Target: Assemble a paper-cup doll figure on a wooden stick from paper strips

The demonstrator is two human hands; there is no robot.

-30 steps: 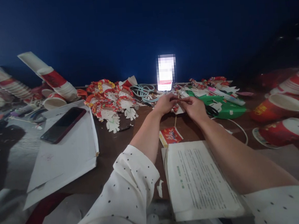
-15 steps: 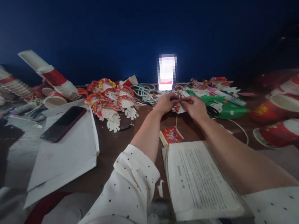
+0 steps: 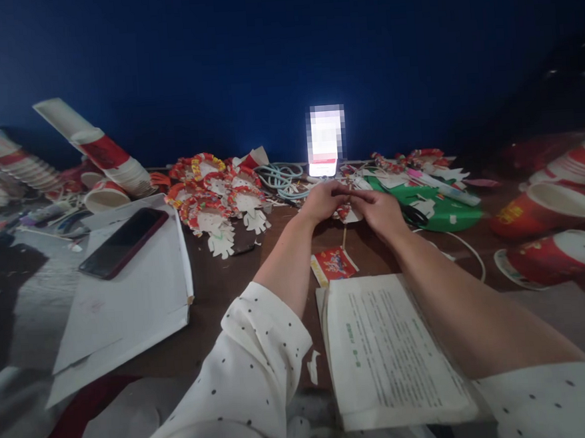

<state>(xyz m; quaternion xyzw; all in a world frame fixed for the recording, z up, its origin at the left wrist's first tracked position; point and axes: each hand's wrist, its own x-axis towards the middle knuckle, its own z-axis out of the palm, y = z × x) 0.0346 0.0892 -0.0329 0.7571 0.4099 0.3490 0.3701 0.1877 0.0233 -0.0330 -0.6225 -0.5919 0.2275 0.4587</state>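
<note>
My left hand and my right hand meet at the fingertips above the middle of the table, both closed in a pinch. Whatever sits between the fingers is too small and covered to make out. Just below them shows a red and white paper piece, partly hidden by the hands. A thin stick runs down from there toward a red printed paper cutting lying on the table. Close beyond the hands stands a lit phone.
An open book lies under my right forearm. At left are red and white paper crafts, a dark phone on white board, and stacked paper cups. Black-handled scissors, green paper and red cups are at right.
My fingertips have come closer together, and the right hand has tilted slightly inward. The view has shifted a little; the things on the table look unmoved.
</note>
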